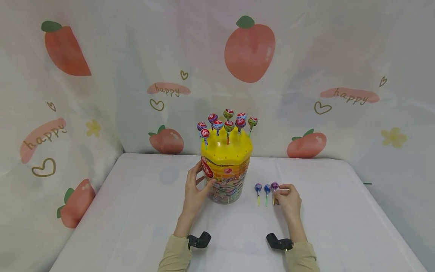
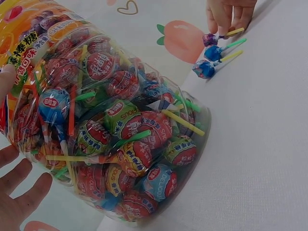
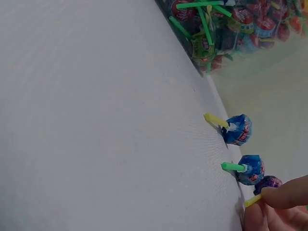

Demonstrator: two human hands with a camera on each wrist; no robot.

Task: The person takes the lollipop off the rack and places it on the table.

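A clear plastic jar [image 1: 227,189] with a yellow lid [image 1: 227,149] stands on the table, full of wrapped lollipops. Several lollipops stick up out of the lid. My left hand [image 1: 196,189] holds the jar's left side, thumb on the front and fingers [image 2: 36,192] spread round the far side. To the right of the jar, three lollipops are in a row. My right hand [image 1: 289,198] pinches the yellow stick of the rightmost one, a purple lollipop [image 1: 274,185], between thumb and fingers. Beside it are a blue lollipop on a green stick [image 1: 267,189] and a blue lollipop on a yellow stick [image 1: 258,187].
A white cloth covers the table [image 1: 136,226]. Behind it hangs a backdrop [image 1: 210,49] printed with fruit and hearts, close to the table's far edge. Black wrist cameras [image 1: 200,240] are strapped over both forearms, next to the beige sleeves [image 1: 175,255].
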